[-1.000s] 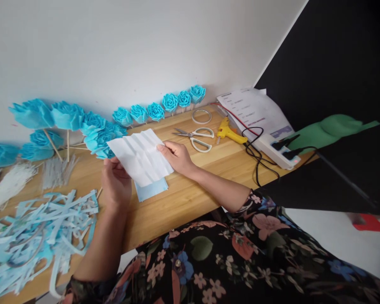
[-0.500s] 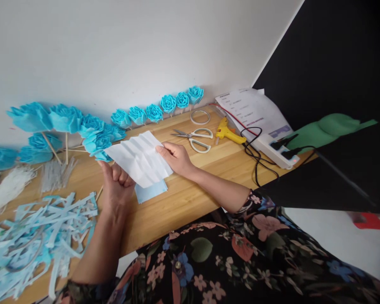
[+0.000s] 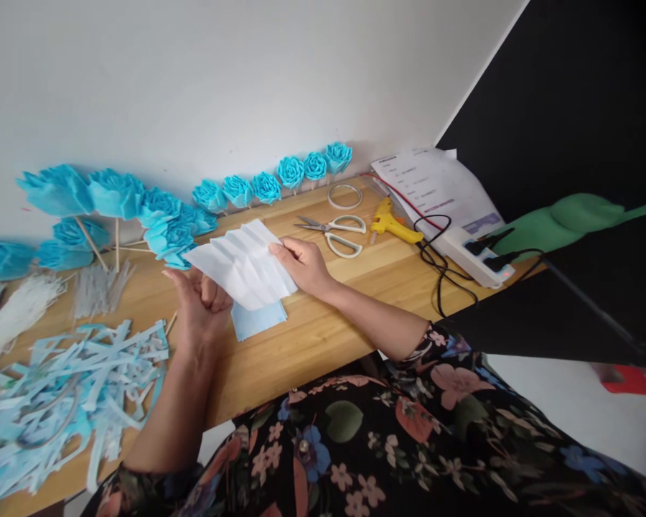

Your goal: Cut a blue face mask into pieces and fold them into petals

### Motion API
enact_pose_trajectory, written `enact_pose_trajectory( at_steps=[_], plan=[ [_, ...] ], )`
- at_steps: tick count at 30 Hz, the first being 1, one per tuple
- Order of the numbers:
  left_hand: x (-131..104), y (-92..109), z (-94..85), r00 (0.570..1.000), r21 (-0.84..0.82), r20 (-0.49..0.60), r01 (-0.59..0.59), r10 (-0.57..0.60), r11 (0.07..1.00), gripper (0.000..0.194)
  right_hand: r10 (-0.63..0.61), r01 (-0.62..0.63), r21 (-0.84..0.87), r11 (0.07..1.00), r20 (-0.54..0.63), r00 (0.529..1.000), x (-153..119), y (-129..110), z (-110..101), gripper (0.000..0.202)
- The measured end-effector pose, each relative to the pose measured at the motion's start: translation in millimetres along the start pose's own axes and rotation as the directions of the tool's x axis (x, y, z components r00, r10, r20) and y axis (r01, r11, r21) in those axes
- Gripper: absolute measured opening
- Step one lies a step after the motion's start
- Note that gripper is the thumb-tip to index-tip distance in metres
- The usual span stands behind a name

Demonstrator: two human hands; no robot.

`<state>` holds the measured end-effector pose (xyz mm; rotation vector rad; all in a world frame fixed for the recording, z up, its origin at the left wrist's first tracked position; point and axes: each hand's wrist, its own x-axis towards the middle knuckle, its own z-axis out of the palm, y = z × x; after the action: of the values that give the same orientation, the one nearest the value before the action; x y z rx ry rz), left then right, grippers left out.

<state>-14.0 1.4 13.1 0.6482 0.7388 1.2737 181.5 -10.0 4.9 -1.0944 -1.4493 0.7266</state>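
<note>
The right hand point(image 3: 304, 266), at the 3 o'clock edge of a creased, thin white rectangular sheet point(image 3: 242, 262), pinches it with the thumb laid on top. The left hand point(image 3: 207, 301), at about 7 o'clock, has its fingers curled in by the sheet's near-left edge and its thumb sticking out; whether those fingers grip the edge cannot be told. The sheet is tilted, with parallel ridges across it. If only the right hand has it, the far-left corner could swing or sag, and uneven pressure could flatten the ridges.

Partly beneath, at 5 to 6 o'clock, lies a pale blue flat sheet point(image 3: 259, 321); a dragging left hand could shift it. Just past the left thumb, at 9 to 10 o'clock, a cluster of bright blue ruffled flowers point(image 3: 166, 233) could be dented by a careless push.

Between 2 and 3 o'clock lie white-handled metal scissors point(image 3: 326, 228), blades parted and aimed towards the sheet, so a stretched edge might snag. Beyond them is a yellow glue gun point(image 3: 397, 225).
</note>
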Motion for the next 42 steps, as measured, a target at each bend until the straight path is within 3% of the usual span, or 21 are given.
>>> enact_pose_trajectory(
  at_steps=[12, 23, 42],
  plan=[
    [0.2, 3.8, 0.1, 0.999, -0.138, -0.043, 0.008, -0.014, 0.990, 0.054, 0.050, -0.050, -0.018, 0.999, -0.034, 0.998, 1.1, -0.3, -1.8, 0.047],
    [2.3, 2.1, -4.9, 0.990, -0.157, -0.129, 0.030, -0.051, 0.987, 0.060, 0.050, -0.050, 0.000, 0.999, -0.045, 0.998, 2.0, -1.9, -2.9, 0.041],
    [1.1, 2.2, -3.2, 0.987, -0.148, -0.151, 0.038, -0.060, 0.988, 0.063, 0.048, -0.048, -0.001, 0.999, -0.043, 0.998, 1.6, -0.6, -3.1, 0.039]
  ],
)
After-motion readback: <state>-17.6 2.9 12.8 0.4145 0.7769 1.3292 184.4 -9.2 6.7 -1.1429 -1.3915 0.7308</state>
